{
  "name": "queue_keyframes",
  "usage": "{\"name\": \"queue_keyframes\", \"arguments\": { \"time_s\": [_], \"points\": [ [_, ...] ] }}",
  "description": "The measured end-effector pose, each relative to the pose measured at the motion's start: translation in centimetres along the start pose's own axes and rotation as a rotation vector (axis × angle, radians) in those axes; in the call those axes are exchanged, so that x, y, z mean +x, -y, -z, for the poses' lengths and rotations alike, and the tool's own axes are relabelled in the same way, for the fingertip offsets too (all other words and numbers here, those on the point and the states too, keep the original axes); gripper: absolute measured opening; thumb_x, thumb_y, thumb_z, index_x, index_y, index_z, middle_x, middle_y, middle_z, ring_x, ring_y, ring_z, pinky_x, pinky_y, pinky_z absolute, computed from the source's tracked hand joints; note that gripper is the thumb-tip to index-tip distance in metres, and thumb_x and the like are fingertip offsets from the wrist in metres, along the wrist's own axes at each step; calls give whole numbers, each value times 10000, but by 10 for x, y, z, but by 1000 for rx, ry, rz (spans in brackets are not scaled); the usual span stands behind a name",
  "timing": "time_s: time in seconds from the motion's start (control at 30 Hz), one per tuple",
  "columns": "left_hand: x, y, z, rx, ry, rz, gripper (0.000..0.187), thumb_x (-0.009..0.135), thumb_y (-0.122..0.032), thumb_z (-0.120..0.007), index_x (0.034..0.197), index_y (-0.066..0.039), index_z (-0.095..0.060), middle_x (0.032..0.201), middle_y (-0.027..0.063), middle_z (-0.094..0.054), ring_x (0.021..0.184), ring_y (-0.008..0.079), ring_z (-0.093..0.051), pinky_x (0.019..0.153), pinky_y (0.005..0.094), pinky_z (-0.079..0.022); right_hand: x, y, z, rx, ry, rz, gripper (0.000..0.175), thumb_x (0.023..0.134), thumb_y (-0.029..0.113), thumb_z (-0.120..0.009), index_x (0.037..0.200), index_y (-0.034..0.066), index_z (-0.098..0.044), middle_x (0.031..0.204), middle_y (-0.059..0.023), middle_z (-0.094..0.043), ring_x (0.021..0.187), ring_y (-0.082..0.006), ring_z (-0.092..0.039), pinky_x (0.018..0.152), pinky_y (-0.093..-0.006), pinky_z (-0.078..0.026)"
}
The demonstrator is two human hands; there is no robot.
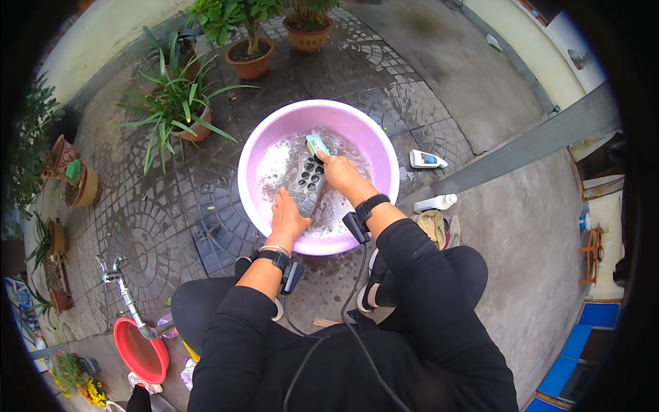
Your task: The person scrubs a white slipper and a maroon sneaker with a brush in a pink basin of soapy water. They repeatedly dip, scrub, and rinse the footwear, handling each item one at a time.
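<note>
A pink plastic basin (319, 249) stands on the ground in front of me, with foamy, murky water in it. Sole up in the basin lies a shoe (307, 189), its grey tread dotted with dark round studs. My left hand (288, 216) grips the shoe's near end, the thumb along its edge. Over the far end of the sole, my right hand (341, 173) is closed on a teal scrubbing brush (315, 144). The brush's bristles are hidden from view.
Right of the basin, a white bottle (427, 159) lies on its side near another white bottle (435, 204) and some shoes (435, 226). A grey post (535, 134) slants beyond. Potted plants (193, 123) stand at left; a tap (126, 293) rises by a red basin (163, 355).
</note>
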State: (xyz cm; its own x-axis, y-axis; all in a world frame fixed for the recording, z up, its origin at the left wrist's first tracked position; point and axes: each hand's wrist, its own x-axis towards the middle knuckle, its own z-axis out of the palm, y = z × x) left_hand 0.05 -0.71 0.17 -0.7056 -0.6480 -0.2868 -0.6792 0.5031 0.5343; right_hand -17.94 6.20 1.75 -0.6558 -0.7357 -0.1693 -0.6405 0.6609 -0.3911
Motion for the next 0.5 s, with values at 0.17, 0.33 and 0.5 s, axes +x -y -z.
{"name": "queue_keyframes", "arguments": {
  "time_s": [0.17, 0.33, 0.5],
  "points": [
    [-8, -9, 13, -130, -116, -173, 990, 580, -117, -849, 1384, 72, -303, 1258, 276, -403, 1141, 450, -511, 982, 443, -470, -18, -14, -1, 271, -78, -86, 453, 924, 134, -507, 1368, 203, -563, 997, -281, -674, 925, -408, -675, 829, -455, -530],
    [-19, -8, 22, -163, -197, -254, 962, 574, -50, -865, 1364, 45, -323, 1207, 255, -407, 1100, 452, -540, 926, 449, -509, -52, -10, 4, 493, 44, -150, 483, 946, 114, -470, 1424, 174, -501, 731, -170, -646, 617, -253, -637, 632, -387, -522],
    [-17, 3, 13, -149, -194, -205, 918, 622, -141, -867, 1346, 45, -334, 1198, 259, -436, 1076, 471, -547, 886, 475, -504, -142, 32, -5, 465, 96, 196, 496, 955, 93, -468, 1444, 175, -477, 722, -218, -638, 633, -281, -649, 670, -401, -524]
  ]
}}
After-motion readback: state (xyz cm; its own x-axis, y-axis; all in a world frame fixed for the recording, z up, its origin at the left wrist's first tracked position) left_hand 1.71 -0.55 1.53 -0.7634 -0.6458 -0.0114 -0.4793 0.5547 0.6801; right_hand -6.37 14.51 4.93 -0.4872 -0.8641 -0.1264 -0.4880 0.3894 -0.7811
